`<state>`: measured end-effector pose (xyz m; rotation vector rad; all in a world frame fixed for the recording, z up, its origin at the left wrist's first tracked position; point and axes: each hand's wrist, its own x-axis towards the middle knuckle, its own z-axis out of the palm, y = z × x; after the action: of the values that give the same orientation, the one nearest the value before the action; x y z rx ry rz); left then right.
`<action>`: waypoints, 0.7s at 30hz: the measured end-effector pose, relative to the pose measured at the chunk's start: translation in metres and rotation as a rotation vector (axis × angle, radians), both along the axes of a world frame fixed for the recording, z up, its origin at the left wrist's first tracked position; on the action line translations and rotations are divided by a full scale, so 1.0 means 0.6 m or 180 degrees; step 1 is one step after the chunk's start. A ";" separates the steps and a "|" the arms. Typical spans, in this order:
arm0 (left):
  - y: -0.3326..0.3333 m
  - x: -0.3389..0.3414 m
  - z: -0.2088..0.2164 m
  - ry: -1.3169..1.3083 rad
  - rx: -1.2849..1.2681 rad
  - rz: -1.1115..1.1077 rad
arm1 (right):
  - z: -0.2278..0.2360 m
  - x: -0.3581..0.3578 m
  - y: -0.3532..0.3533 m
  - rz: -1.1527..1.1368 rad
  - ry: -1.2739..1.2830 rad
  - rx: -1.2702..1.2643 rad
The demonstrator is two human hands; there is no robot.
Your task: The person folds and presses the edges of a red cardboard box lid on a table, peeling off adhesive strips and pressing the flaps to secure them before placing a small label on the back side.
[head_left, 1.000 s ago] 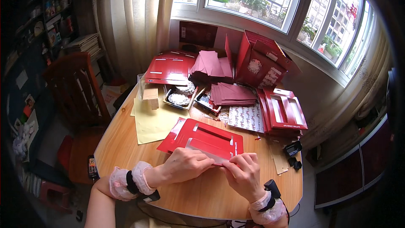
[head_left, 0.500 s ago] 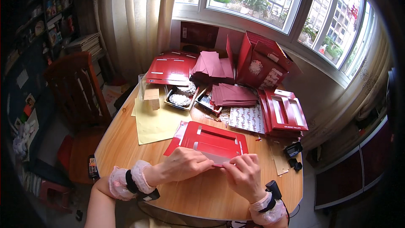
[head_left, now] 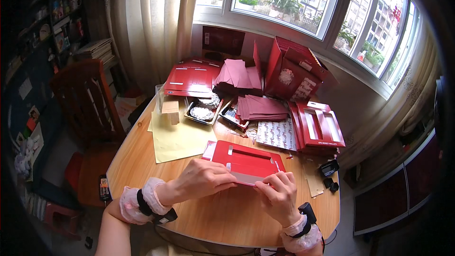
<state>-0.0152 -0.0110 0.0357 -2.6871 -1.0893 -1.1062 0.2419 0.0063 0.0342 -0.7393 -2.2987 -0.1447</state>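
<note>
A flat red card wallet blank [head_left: 253,165] with cut-out slots and a pinkish-grey strip along its near edge lies at the table's middle, its near side raised. My left hand [head_left: 208,177] pinches the near edge at its left part. My right hand [head_left: 278,191] pinches the same edge farther right, near the corner. The fingertips of both hands are closed on the card, and part of the edge is hidden beneath them. At the card's upper left a shiny pale flap shows.
Yellow paper [head_left: 177,140] lies to the left, under a small wooden block [head_left: 170,110]. Black trays [head_left: 203,113] hold white pieces. Behind are pink envelopes [head_left: 263,108], a patterned sheet [head_left: 276,133], stacked red wallets [head_left: 324,128] and a large red box [head_left: 291,73]. Small black parts [head_left: 329,168] sit at right.
The red card has shifted slightly right and toward me, its near edge now tilted up. My left hand has moved a little left, and more of the edge shows between my hands.
</note>
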 end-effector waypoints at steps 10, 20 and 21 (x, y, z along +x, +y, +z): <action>-0.003 0.010 -0.014 -0.0039 0.0181 -0.0057 | -0.012 -0.029 -0.008 0.0060 -0.0097 0.0179; 0.016 -0.023 -0.006 -0.0105 0.0425 -0.0138 | 0.005 -0.011 -0.011 -0.0081 -0.0008 0.0160; 0.015 -0.025 -0.006 -0.0049 0.0338 -0.0137 | 0.004 -0.012 -0.011 -0.0087 -0.0014 0.0167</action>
<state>-0.0304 -0.0020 0.0320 -2.6360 -0.9503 -1.1587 0.2348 -0.0003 0.0366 -0.7446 -2.2807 -0.2186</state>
